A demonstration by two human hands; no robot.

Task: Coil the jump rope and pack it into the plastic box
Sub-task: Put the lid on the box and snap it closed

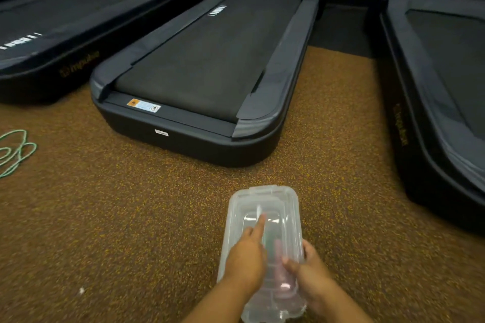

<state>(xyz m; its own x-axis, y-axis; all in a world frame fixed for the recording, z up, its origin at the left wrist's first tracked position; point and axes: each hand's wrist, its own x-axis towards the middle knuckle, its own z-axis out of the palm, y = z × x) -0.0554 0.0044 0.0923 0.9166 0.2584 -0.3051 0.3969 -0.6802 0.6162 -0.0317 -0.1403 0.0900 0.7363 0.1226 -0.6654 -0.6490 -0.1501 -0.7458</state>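
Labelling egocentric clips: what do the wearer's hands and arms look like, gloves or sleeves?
Both are bare: the left hand and right hand show no gloves, rings or watch. Both forearms are uncovered to the frame's bottom edge; no sleeve, cable or marking is visible.

I count one clear plastic box (262,220) on the floor's near edge, two hands on it, left hand (246,257) and right hand (312,270). One green jump rope (15,152) at the left edge. Three treadmills (210,60) across the far side.
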